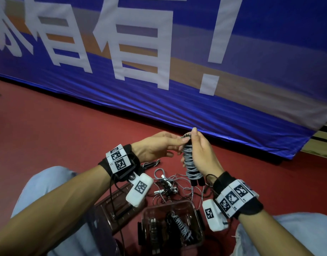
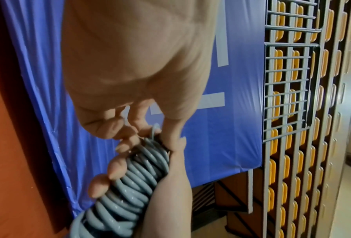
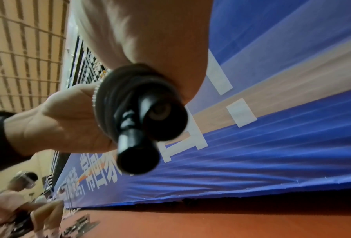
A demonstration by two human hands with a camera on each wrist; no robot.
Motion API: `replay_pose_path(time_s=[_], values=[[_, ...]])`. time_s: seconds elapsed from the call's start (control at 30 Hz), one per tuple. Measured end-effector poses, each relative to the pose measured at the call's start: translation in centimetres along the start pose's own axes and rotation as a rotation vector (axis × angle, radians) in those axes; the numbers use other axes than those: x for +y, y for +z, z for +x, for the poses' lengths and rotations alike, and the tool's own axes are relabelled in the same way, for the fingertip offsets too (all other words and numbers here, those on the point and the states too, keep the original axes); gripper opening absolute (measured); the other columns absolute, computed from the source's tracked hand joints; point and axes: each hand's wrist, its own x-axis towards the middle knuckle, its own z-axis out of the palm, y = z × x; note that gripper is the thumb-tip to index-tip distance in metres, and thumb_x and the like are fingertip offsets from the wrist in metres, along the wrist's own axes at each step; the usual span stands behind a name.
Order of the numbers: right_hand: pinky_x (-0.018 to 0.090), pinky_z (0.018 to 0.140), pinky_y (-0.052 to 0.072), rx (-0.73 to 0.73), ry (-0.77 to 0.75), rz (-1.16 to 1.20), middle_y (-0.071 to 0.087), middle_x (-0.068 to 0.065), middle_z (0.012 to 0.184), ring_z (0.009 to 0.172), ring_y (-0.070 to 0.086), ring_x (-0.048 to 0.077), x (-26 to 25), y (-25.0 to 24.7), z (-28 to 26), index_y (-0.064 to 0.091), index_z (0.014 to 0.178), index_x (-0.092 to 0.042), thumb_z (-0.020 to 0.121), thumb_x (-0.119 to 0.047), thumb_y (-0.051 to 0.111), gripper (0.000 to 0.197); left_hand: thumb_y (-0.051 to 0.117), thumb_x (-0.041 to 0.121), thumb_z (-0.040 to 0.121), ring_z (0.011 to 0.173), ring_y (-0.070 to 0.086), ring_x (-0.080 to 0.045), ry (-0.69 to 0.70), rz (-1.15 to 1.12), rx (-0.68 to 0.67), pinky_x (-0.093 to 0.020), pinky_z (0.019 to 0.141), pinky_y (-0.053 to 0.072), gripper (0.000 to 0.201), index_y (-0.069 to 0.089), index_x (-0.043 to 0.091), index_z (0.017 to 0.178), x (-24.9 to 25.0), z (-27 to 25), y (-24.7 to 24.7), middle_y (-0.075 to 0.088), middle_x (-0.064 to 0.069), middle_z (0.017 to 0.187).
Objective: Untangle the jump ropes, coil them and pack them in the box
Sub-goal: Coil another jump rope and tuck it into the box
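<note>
Clearly the right hand [image 1: 201, 154] is the clamp: its fingers curl round the rope [image 1: 191, 161], a grey cord wound tightly about 2 black handles [image 1: 197, 182], and it holds the bundle upright above the floor [image 1: 66, 126], so the turns cannot slip while the top is worked. In the left wrist view those fingertips [image 2: 113, 170] press on the turns, probably to keep the winding from springing loose. The left hand [image 1: 155, 146] pinches the cord's last loop at the top of the bundle; thumb and fingers meet there, seemingly to tuck the end under a turn and lock the coil. That looks like the step in hand, nearly finished.

Below, the handle ends stick out past the winding, seen close and blurred in the right wrist view, so the bundle keeps a stiff core for packing.

Under the hands lies the tangle [image 1: 168, 183], thin cords with white ends still knotted on the floor. Nearer the knees stands the box [image 1: 199, 226], clear and open, with 1 coiled rope [image 1: 183, 226] already inside beside other dark pieces I cannot make out. Its place directly under the hands keeps the drop short. Behind hangs a banner [image 1: 251, 89].
</note>
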Motion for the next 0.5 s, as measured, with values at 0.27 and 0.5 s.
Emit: replay_pose_path(time_s=[0.27, 0.5], values=[[0.046, 0.088, 0.059, 0.057, 0.084, -0.089, 0.075, 0.010, 0.109, 0.093, 0.073, 0.027, 1.0, -0.1, 0.6, 0.060, 0.122, -0.020, 0.095, -0.081, 0.013, 0.082, 0.074, 0.043, 0.088, 0.053, 0.030, -0.006, 0.056, 0.209, 0.238, -0.027, 0.055, 0.025, 0.045, 0.049, 0.024, 0.056, -0.7, 0.9, 1.6, 0.041, 0.008, 0.058], [0.052, 0.073, 0.062, -0.018, 0.156, -0.045, 0.075, 0.008, 0.086, 0.068, 0.070, 0.027, -0.1, -1.4, 0.5, 0.063, 0.099, -0.030, 0.093, -0.083, 0.020, 0.069, 0.075, 0.038, 0.088, 0.052, 0.031, -0.009, 0.067, 0.190, 0.227, -0.028, 0.051, 0.021, 0.048, 0.054, 0.024, 0.047, -0.6, 1.0, 2.3, 0.047, 0.007, 0.053]])
